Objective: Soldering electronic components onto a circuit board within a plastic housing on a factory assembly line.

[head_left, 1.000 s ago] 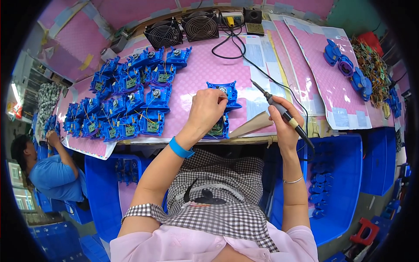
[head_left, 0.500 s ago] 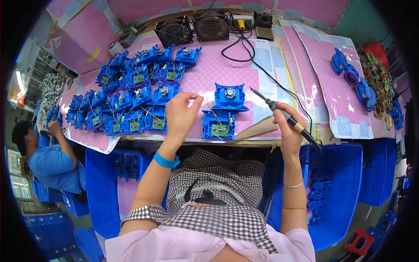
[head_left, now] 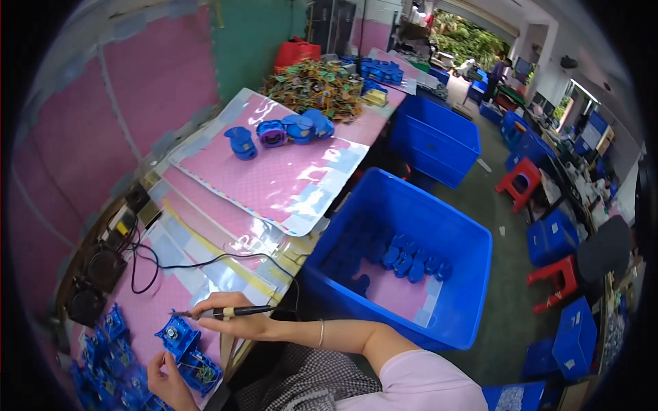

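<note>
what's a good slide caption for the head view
Right hand holding a soldering iron, left hand beside an opened blue plastic housing

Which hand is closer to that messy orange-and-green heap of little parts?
Right. The right hand is below the orange-and-green heap in the picture, well apart; the left hand is even lower, farther away.
</note>
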